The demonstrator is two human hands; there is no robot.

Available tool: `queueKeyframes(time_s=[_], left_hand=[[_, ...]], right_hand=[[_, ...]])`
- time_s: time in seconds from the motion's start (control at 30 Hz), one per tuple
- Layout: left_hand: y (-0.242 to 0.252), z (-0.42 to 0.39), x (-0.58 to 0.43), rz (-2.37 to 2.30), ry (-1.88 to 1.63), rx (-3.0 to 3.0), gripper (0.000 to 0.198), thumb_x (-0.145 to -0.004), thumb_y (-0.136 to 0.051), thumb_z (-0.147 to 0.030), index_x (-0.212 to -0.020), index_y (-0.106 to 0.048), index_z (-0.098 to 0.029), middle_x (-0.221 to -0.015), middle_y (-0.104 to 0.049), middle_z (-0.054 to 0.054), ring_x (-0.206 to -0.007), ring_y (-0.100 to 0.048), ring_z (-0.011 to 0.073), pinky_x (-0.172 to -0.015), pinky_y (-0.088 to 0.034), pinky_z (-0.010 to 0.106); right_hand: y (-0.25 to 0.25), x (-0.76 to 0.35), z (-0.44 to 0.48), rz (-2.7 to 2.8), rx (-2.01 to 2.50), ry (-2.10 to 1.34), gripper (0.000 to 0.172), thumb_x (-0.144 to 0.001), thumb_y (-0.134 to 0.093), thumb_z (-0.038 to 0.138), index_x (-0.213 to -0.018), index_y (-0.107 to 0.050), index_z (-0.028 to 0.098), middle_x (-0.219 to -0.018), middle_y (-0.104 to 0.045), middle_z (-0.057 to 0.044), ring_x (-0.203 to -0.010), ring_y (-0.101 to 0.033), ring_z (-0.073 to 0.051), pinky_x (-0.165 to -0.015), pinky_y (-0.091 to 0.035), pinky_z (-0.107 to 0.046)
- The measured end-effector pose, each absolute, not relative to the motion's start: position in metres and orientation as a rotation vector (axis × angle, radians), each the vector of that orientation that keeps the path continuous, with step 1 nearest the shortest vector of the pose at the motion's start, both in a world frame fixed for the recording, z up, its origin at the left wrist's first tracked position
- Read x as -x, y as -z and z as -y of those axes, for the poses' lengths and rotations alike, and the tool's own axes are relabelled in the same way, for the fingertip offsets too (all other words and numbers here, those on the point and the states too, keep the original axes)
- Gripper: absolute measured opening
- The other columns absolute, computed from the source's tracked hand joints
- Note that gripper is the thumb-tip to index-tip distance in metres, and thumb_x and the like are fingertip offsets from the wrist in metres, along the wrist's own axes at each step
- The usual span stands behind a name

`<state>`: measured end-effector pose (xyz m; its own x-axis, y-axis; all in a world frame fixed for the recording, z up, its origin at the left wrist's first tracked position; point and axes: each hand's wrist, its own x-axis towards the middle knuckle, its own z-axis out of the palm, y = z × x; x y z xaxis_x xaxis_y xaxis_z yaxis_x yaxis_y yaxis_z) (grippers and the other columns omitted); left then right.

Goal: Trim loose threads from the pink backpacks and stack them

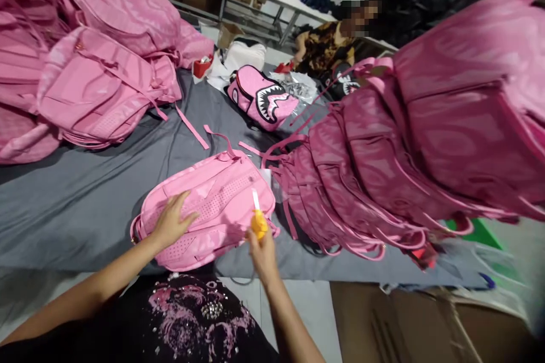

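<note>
A pink backpack [221, 204] lies back side up on the grey table cover [85, 193] in front of me. My left hand [171, 221] rests flat on it with the fingers spread, open. My right hand [261, 249] is closed round a small yellow-handled tool [258, 221] whose pale tip points up, at the backpack's right edge. Loose pink straps trail off the backpack's top.
A long leaning row of pink backpacks [426, 142] fills the right side. Another pile of pink backpacks [93, 68] lies at the left. A shark-mouth bag [264, 99] sits further back. Another person [332, 39] works across the table. A cardboard box [404, 323] stands low right.
</note>
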<state>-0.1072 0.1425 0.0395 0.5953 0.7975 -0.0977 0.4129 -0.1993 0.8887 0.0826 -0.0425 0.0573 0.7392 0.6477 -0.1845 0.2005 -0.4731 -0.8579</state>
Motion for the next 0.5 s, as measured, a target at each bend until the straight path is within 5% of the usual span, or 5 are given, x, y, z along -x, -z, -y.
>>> queueKeyframes(time_s=[0.1, 0.2, 0.33, 0.5], left_hand=[[-0.059, -0.119, 0.078, -0.828, -0.347, -1.165, 0.089, -0.071, -0.075, -0.050, -0.147, -0.039, -0.020, -0.102, -0.072, 0.010, -0.094, -0.068, 0.0250, -0.078, -0.054, 0.034], [-0.062, -0.117, 0.066, -0.943, -0.407, -0.820, 0.069, -0.064, -0.078, -0.050, -0.122, -0.061, -0.017, -0.061, -0.058, -0.003, -0.056, -0.057, 0.0143, -0.053, -0.044, 0.023], [-0.038, -0.148, 0.079, -1.044, -0.468, -0.639, 0.039, -0.062, -0.078, -0.043, -0.089, -0.070, -0.015, -0.053, -0.046, -0.007, -0.050, -0.048, 0.0094, -0.053, -0.045, 0.022], [0.001, -0.171, 0.087, -1.094, -0.383, -0.444, 0.031, -0.070, -0.073, -0.034, -0.092, -0.070, -0.012, -0.052, -0.041, -0.006, -0.048, -0.042, 0.0087, -0.048, -0.041, 0.021]], right_hand=[[-0.061, -0.017, 0.013, 1.048, 1.951, -0.846, 0.043, -0.089, -0.048, 0.029, -0.128, -0.050, 0.011, -0.102, -0.071, -0.013, -0.083, -0.067, -0.023, -0.075, -0.052, -0.033], [-0.065, -0.008, -0.001, 1.291, 1.884, -0.894, 0.037, -0.090, -0.052, 0.031, -0.125, -0.057, 0.017, -0.108, -0.071, -0.011, -0.092, -0.068, -0.023, -0.081, -0.051, -0.032], [-0.065, -0.113, 0.014, 0.903, 2.039, -0.400, 0.037, -0.098, -0.041, 0.038, -0.111, -0.066, 0.015, -0.109, -0.071, -0.013, -0.100, -0.065, -0.022, -0.085, -0.050, -0.030], [-0.014, -0.265, 0.013, 0.798, 2.497, -0.162, 0.043, -0.095, -0.046, 0.025, -0.134, -0.056, 0.008, -0.136, -0.056, -0.021, -0.122, -0.055, -0.027, -0.101, -0.044, -0.038]])
